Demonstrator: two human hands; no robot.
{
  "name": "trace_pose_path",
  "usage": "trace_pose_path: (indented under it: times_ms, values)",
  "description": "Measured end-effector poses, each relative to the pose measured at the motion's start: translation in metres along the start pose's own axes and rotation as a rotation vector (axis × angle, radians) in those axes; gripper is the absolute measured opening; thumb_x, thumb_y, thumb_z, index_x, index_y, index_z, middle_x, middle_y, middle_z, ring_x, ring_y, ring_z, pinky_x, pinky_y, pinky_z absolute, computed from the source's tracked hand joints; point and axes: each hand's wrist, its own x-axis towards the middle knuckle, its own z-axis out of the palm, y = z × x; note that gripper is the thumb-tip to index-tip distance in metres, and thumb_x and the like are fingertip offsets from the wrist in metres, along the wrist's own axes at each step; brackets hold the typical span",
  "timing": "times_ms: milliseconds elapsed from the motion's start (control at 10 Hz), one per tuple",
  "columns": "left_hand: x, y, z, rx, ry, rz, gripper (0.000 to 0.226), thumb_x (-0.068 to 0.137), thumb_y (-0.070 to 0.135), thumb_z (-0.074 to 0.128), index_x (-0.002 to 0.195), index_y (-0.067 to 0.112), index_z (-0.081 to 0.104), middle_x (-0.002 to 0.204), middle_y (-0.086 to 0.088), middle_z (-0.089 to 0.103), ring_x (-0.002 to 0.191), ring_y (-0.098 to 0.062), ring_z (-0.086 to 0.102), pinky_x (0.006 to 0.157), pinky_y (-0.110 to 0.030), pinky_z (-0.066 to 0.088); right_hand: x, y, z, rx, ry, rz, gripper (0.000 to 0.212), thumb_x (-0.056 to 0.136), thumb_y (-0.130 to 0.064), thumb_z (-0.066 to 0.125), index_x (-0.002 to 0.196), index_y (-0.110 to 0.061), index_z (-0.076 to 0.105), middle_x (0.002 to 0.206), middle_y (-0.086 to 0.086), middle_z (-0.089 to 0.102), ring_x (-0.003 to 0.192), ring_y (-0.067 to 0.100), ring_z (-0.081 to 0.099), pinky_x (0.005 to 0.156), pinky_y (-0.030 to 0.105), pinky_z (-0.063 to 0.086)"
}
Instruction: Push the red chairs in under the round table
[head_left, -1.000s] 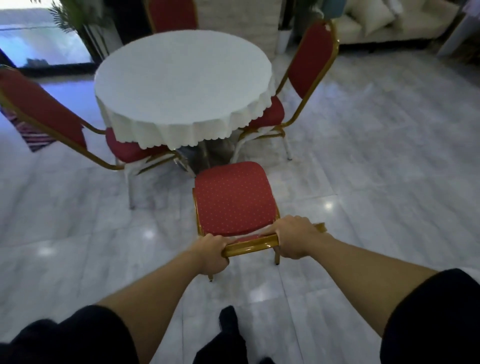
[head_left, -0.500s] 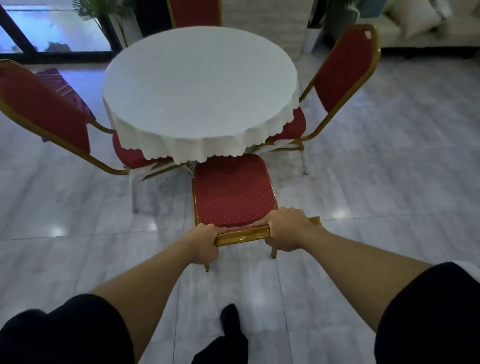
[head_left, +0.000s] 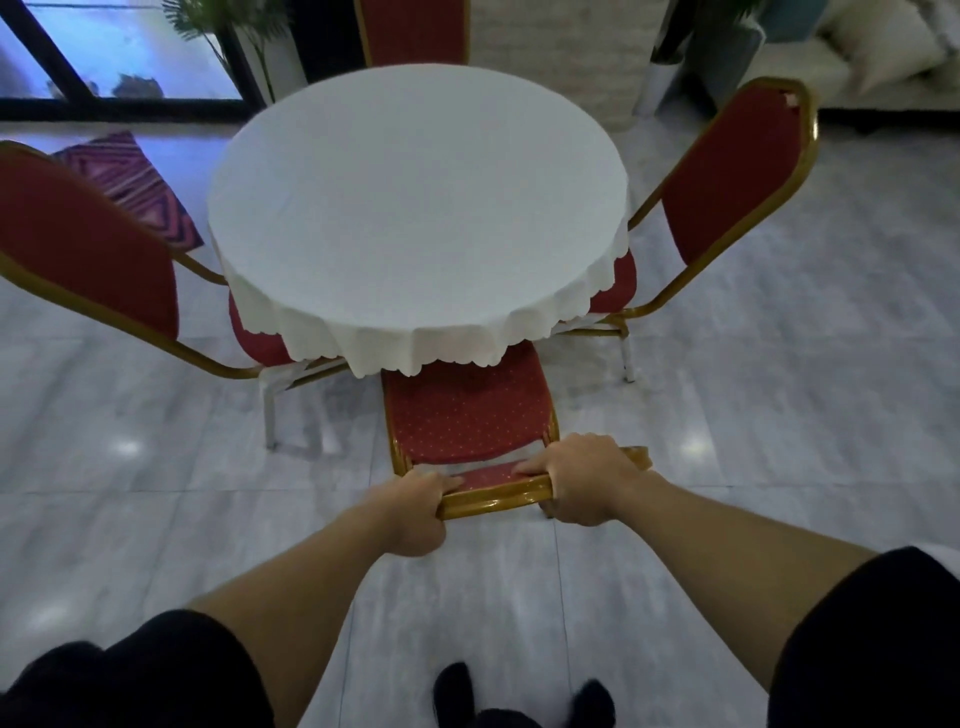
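While only the head view is on offer, it takes in four red chairs around one round table (head_left: 415, 208), which is draped in a white cloth with a scalloped hem. The near chair (head_left: 467, 415) has the front of its dotted red seat just under the cloth's hanging edge, with the rest of the seat and the gold top rail of its back out on the grey tiled floor (head_left: 779, 441). Both hands are on that rail: the left hand (head_left: 413, 512) is wrapped around its left end, fingers curled over the top, and the right hand (head_left: 587, 483) is closed around it near the right end, the tip of the rail poking out beyond the knuckles. The left chair (head_left: 88, 249) and the right chair (head_left: 732, 171) each have their seats partly tucked under the cloth. The far chair (head_left: 410, 31) shows only a slice of red back, cut off by the top of the frame, its seat hidden behind the table. The table's base is hidden by the cloth. One purple patterned cushion (head_left: 132, 184) lies on the floor behind the left chair. Two dark shoes at the bottom edge are cut off and hard to make out, as are the plants and the pale sofa along the top
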Motion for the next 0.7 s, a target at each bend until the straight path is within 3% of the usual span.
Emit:
trace_pose_path:
  times_ms: [200, 300, 400, 500, 600, 700]
  values:
    - [0.001, 0.012, -0.004, 0.018, -0.019, -0.074, 0.068, 0.081, 0.014, 0.05, 0.145, 0.038, 0.052, 0.101, 0.002, 0.054, 0.099, -0.025, 0.063, 0.084, -0.037, 0.054, 0.007, 0.011, -0.006, 0.018, -0.031, -0.082, 0.043, 0.089, -0.044, 0.056, 0.13, -0.05, 0.064, 0.109, -0.01, 0.074, 0.094, 0.022, 0.067, 0.086, 0.041, 0.055]
    - [-0.003, 0.025, -0.011, 0.074, -0.04, -0.129, 0.068, 0.088, 0.014, 0.058, 0.15, 0.039, 0.047, 0.112, -0.001, 0.061, 0.104, -0.024, 0.062, 0.086, -0.036, 0.052, 0.008, 0.017, -0.014, 0.029, -0.085, -0.153, 0.058, 0.083, -0.074, 0.061, 0.133, -0.045, 0.064, 0.102, -0.013, 0.072, 0.098, 0.022, 0.068, 0.087, 0.04, 0.055]
    - [-0.008, 0.042, -0.021, 0.069, -0.098, -0.2, 0.068, 0.089, 0.021, 0.068, 0.153, 0.033, 0.046, 0.13, -0.005, 0.062, 0.115, -0.026, 0.061, 0.088, -0.032, 0.047, 0.007, 0.02, -0.018, 0.151, -0.182, -0.182, 0.082, 0.067, -0.098, 0.06, 0.124, -0.04, 0.069, 0.077, -0.018, 0.063, 0.085, 0.016, 0.067, 0.088, 0.042, 0.057]
    - [-0.007, 0.055, -0.035, 0.034, -0.197, -0.243, 0.063, 0.087, 0.029, 0.07, 0.147, 0.025, 0.053, 0.121, -0.002, 0.059, 0.106, -0.021, 0.056, 0.088, -0.033, 0.045, 0.008, 0.026, -0.027, 0.304, -0.213, -0.185, 0.098, 0.054, -0.107, 0.053, 0.125, -0.042, 0.071, 0.098, -0.013, 0.074, 0.093, 0.014, 0.069, 0.093, 0.045, 0.057]
    - [-0.01, 0.078, -0.054, 0.0, -0.226, -0.248, 0.055, 0.085, 0.032, 0.067, 0.138, 0.022, 0.059, 0.119, -0.001, 0.059, 0.105, -0.021, 0.054, 0.089, -0.036, 0.045, -0.004, 0.041, -0.049, 0.29, -0.208, -0.149, 0.111, 0.055, -0.109, 0.046, 0.137, -0.036, 0.068, 0.133, -0.007, 0.071, 0.119, 0.018, 0.064, 0.105, 0.044, 0.051]
    - [-0.006, 0.088, -0.073, -0.083, -0.131, -0.251, 0.065, 0.087, 0.041, 0.062, 0.148, 0.019, 0.055, 0.143, -0.007, 0.059, 0.121, -0.023, 0.054, 0.102, -0.039, 0.044, -0.003, 0.056, -0.08, 0.307, -0.105, -0.107, 0.114, 0.057, -0.111, 0.037, 0.136, -0.037, 0.07, 0.141, -0.007, 0.068, 0.126, 0.017, 0.061, 0.108, 0.045, 0.049]
